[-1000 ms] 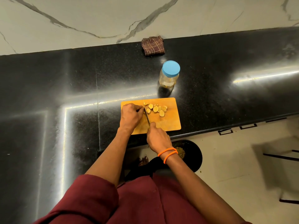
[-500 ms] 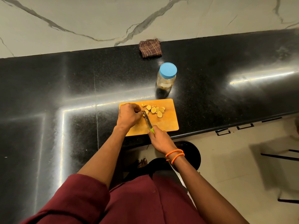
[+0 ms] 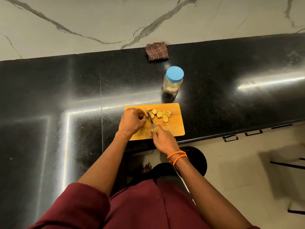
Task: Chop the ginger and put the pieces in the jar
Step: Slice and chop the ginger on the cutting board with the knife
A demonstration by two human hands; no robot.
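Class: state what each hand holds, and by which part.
Right hand grips the steel-bladed knife by its green handle. Left hand pinches the uncut ginger stub; fingers hide where.

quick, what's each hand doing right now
Left hand: fingers curled, pinching the uncut ginger piece on the cutting board.
Right hand: closed round the knife handle, blade at the ginger.

Maroon shirt [image 3: 148, 204] fills the bottom of the frame, sleeve [image 3: 74, 205] rolled up at lower left; two orange bands [image 3: 177, 156] circle the right wrist, bare toes [image 3: 146, 167] below.
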